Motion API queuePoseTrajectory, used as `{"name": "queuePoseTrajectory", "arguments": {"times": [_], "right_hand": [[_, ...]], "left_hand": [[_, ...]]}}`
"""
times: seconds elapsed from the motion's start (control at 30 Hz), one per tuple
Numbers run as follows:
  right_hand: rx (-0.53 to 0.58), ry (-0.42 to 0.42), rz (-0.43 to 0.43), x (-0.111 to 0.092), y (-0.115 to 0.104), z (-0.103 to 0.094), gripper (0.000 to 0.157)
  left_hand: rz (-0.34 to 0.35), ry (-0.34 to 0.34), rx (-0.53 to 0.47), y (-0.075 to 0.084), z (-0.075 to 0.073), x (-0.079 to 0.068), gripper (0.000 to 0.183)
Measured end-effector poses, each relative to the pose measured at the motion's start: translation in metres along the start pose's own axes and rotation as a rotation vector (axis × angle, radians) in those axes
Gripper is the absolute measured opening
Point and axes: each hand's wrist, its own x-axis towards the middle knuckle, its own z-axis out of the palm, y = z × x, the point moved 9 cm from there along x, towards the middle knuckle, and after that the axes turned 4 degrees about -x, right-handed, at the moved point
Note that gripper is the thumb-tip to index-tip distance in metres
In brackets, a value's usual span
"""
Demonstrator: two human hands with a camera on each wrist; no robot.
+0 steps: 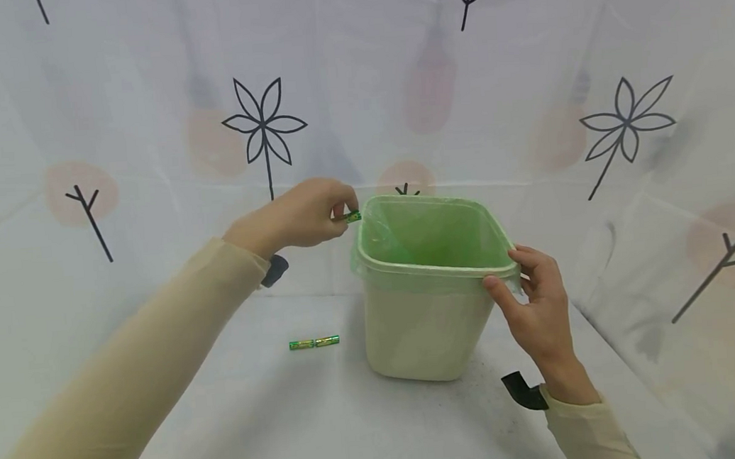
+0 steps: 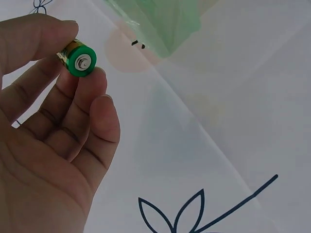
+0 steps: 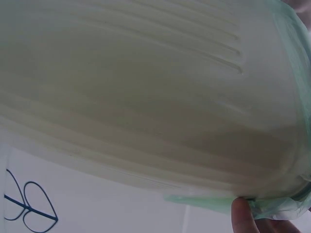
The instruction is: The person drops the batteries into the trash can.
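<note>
My left hand (image 1: 305, 212) pinches a green and gold battery (image 2: 80, 60) between thumb and fingers, just left of the bin's rim. In the left wrist view the battery's end with its metal nub faces the camera. A pale trash bin (image 1: 425, 325), lined with a thin green plastic bag (image 1: 406, 237), stands on the table. My right hand (image 1: 539, 303) grips the bin's right rim, thumb in front and fingers at the side, over the folded bag edge. Two more batteries (image 1: 314, 343) lie end to end on the table left of the bin.
A white sheet (image 1: 334, 118) printed with black flowers and peach spots hangs behind the table and at the sides. The white tabletop (image 1: 278, 420) extends in front of the bin, with its right edge (image 1: 585, 314) beyond the right hand.
</note>
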Motion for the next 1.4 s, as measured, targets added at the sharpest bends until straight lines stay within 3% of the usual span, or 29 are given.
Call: {"name": "queuePoseTrajectory", "arguments": {"times": [0.27, 0.57, 0.73, 0.93, 1.23, 1.4], "right_hand": [[-0.007, -0.006, -0.003, 0.001, -0.001, 0.001, 0.047], [-0.019, -0.005, 0.000, 0.002, 0.000, 0.001, 0.047], [-0.018, -0.006, 0.003, 0.001, 0.000, 0.001, 0.047], [-0.016, 0.000, -0.006, 0.001, -0.001, 0.000, 0.047], [-0.015, -0.009, 0.001, 0.000, 0.001, -0.001, 0.047], [-0.009, -0.007, -0.015, 0.001, 0.000, 0.000, 0.046]], "left_hand": [[0.005, -0.044, -0.013, 0.017, 0.015, 0.025, 0.022], [0.043, -0.100, -0.076, 0.032, 0.043, 0.049, 0.027], [0.072, -0.099, -0.061, 0.039, 0.059, 0.060, 0.028], [0.068, -0.123, -0.018, 0.045, 0.074, 0.069, 0.031], [0.037, -0.189, -0.091, 0.043, 0.094, 0.074, 0.030], [0.021, -0.193, -0.091, 0.039, 0.096, 0.076, 0.029]]}}
